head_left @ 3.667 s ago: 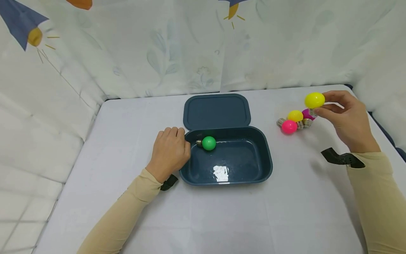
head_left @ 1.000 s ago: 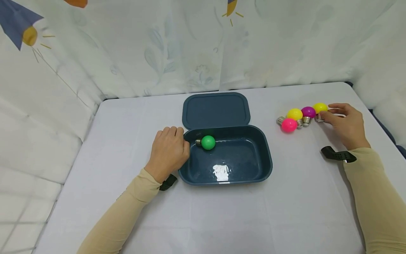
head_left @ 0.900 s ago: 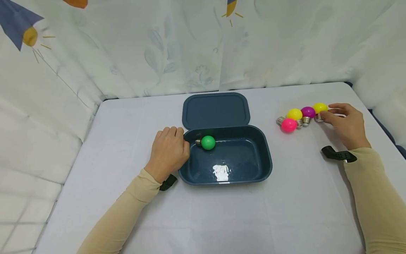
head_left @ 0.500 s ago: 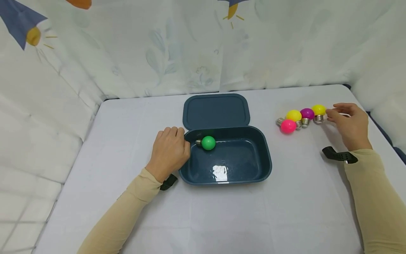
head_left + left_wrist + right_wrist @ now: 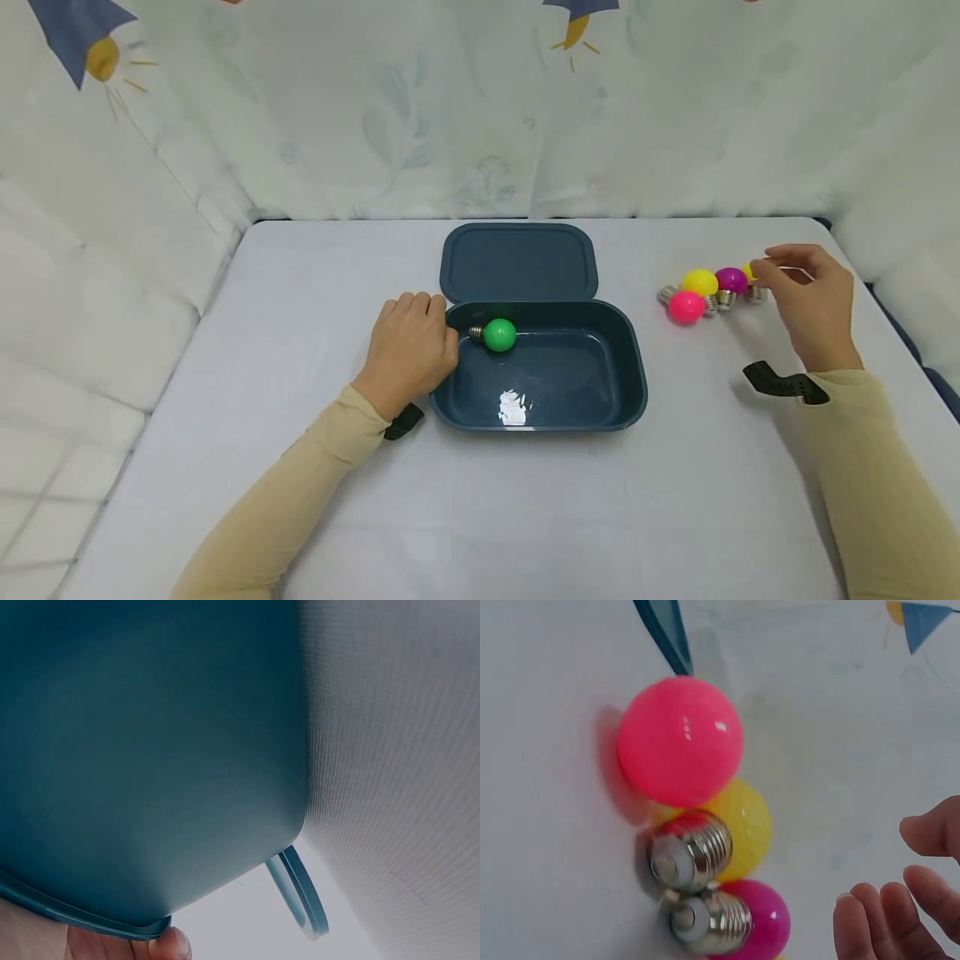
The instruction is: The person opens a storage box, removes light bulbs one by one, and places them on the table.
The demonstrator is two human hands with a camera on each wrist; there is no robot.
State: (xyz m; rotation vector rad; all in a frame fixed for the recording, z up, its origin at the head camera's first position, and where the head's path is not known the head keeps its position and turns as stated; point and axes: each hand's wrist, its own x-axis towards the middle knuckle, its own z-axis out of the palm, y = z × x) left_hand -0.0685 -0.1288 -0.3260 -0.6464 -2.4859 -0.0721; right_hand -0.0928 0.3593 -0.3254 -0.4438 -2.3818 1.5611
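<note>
A dark blue plastic box (image 5: pixel 555 367) stands mid-table with a green light bulb (image 5: pixel 499 335) lying in its far left corner. My left hand (image 5: pixel 408 346) grips the box's left rim, its fingertips (image 5: pixel 180 943) showing just past the rim in the left wrist view. My right hand (image 5: pixel 813 304) is raised over the far right bulbs, thumb and fingers apart with nothing between them. Below it lie a pink bulb (image 5: pixel 679 742), a yellow bulb (image 5: pixel 700 282), a purple bulb (image 5: pixel 731 280) and a second yellow bulb (image 5: pixel 748 272), the last partly hidden by the hand.
The box's flat dark blue lid (image 5: pixel 519 262) lies right behind it. A white cloth (image 5: pixel 525 517) covers the table, and a patterned curtain (image 5: pixel 315 108) hangs along the back edge.
The right hand, which held a yellow bulb aloft, has set it down at the row's right end and let go. It has since risen and shifted slightly left. The left hand stays on the rim.
</note>
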